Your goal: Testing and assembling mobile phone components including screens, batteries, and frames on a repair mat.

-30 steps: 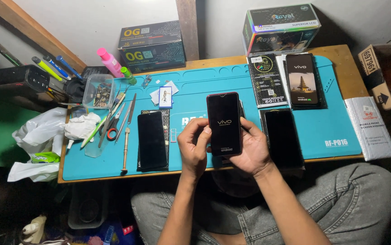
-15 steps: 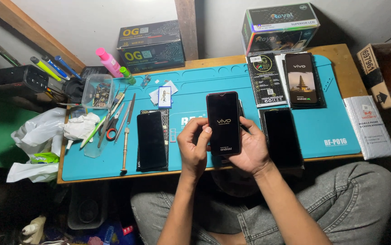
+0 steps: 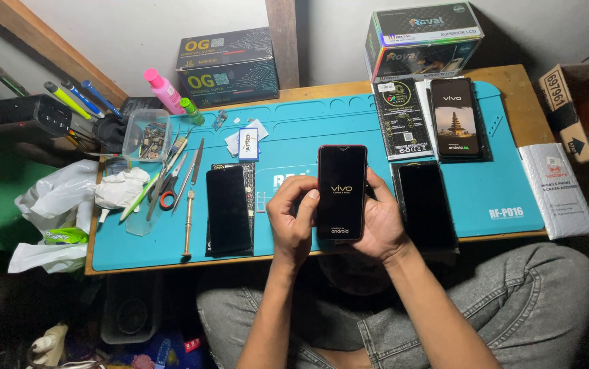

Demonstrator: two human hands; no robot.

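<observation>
Slim black glass-fronted smartphone [image 3: 341,193], rounded corners, screen lit with small white lettering, held upright above the near edge of the teal rubber work mat [image 3: 492,191]; right hand [image 3: 380,222] cradles its back and right edge, fingers curled closed on it, left hand [image 3: 293,215] clasps the left edge with thumb across the glass. At 9 o'clock a dark glossy phone [image 3: 229,210] lies flat; at 3 o'clock, another black slab [image 3: 426,204]. Further at 9, steel tweezers and red-handled scissors [image 3: 167,195], then crumpled white plastic bags [image 3: 62,198].

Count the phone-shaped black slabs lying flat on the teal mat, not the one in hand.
2: a dark slab left of the hands, another right of them. More may hide underneath.
</observation>
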